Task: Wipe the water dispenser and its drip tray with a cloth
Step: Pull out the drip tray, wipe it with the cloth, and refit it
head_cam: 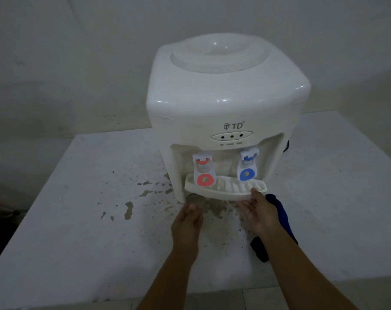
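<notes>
A white water dispenser [225, 104] stands on a pale counter [78, 220], close to the wall behind it. On its front I read the letters "TD", and under them there is a small panel with three dark dots. In the recess below hang two taps: the red tap [204, 173] on the left side and the blue tap [247, 167] on the right side.

The drip tray [223, 191] sticks out from the bottom of the recess, under both taps. It is white, with ribs across it.

The person's right hand [258, 211] reaches up to the tray, palm turned inward, and its thumb lies on the right part of the tray's front rim. The other fingers are relaxed and stretched below the rim; they do not grip anything. The left hand [187, 222] is lower, near the dispenser's base, just under the left end of the tray. Its fingers point toward the base, but they are blurred and I cannot tell if they are open or curled.

A dark blue cloth [279, 211] lies on the counter just beside the right hand and wrist, partly hidden behind them. No hand holds it.

The counter in front of the dispenser carries many brownish stains [128, 210] and splashes.
</notes>
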